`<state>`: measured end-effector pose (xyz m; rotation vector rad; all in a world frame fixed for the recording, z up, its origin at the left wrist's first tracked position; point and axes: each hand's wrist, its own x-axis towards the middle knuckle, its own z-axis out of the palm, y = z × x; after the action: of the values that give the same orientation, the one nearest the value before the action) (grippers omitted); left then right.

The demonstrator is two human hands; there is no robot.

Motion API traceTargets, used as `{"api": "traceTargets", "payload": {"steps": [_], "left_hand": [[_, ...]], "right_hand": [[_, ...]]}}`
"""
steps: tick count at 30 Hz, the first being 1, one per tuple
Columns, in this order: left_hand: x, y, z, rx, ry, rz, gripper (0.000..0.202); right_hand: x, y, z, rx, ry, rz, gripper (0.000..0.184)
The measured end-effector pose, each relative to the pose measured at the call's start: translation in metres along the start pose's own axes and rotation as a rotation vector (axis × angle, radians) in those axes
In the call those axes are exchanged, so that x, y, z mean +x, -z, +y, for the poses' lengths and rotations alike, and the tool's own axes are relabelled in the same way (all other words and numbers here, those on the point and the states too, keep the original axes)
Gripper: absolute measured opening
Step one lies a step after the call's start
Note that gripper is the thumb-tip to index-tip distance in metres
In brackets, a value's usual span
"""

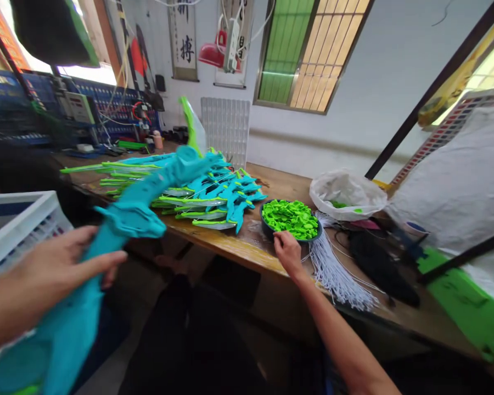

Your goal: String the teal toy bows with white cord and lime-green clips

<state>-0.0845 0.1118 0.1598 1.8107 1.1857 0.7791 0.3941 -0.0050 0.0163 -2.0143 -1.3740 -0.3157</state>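
Note:
My left hand [72, 266] is wrapped round a turquoise plastic toy bow [135, 216], raised at a slant in front of the bench. Its lower end runs out of the picture at bottom left. At the near rim of a dark bowl [267, 227], my right hand [288, 251] has its fingers curled together. Whatever lies between those fingertips is hidden. Small bright green plastic pieces [290, 216] fill the bowl. Left of it lies a pile of toy bows [226, 192] in turquoise and green, with strings on some.
White cords [337, 274] spread beside the bowl and hang over the bench [230, 238] edge. Behind them stands a white bag [348, 192] with green pieces inside. A white crate [28, 214] is at left; a red lamp [212, 54] hangs above.

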Motion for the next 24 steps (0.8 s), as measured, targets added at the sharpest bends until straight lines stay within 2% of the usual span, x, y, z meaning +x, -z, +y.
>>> {"api": "traceTargets", "payload": {"steps": [2,5,7,9,13,16,20,22,24], "left_hand": [[-0.011,-0.040,0.006,-0.076,0.013,-0.075,0.052],[-0.022,-0.104,-0.005,-0.296,0.037,-0.158,0.048],[-0.028,-0.134,-0.020,-0.353,0.021,-0.161,0.043],[-0.032,-0.151,-0.034,-0.410,0.003,-0.149,0.039],[-0.042,-0.161,-0.052,-0.556,0.050,-0.122,0.037],[-0.048,-0.162,-0.056,-0.633,0.115,-0.100,0.038],[-0.055,-0.161,-0.056,-0.718,0.136,-0.097,0.036],[-0.057,-0.161,-0.056,-0.737,0.143,-0.086,0.038],[-0.058,-0.160,-0.056,-0.744,0.164,-0.067,0.042]], "right_hand": [[0.037,0.003,0.019,-0.081,-0.072,-0.024,0.018],[0.081,-0.001,0.039,-0.177,-0.180,-0.142,0.024],[0.101,-0.007,0.046,-0.224,-0.233,-0.244,0.024],[0.114,-0.014,0.052,-0.256,-0.263,-0.331,0.024],[0.121,-0.024,0.059,-0.273,-0.303,-0.393,0.021],[0.119,-0.022,0.059,-0.221,-0.338,-0.336,0.017],[0.115,-0.007,0.044,-0.062,-0.357,-0.090,0.011],[0.110,0.002,0.026,0.067,-0.325,0.057,0.021],[0.096,0.007,-0.001,0.232,-0.270,0.144,0.031]]}}
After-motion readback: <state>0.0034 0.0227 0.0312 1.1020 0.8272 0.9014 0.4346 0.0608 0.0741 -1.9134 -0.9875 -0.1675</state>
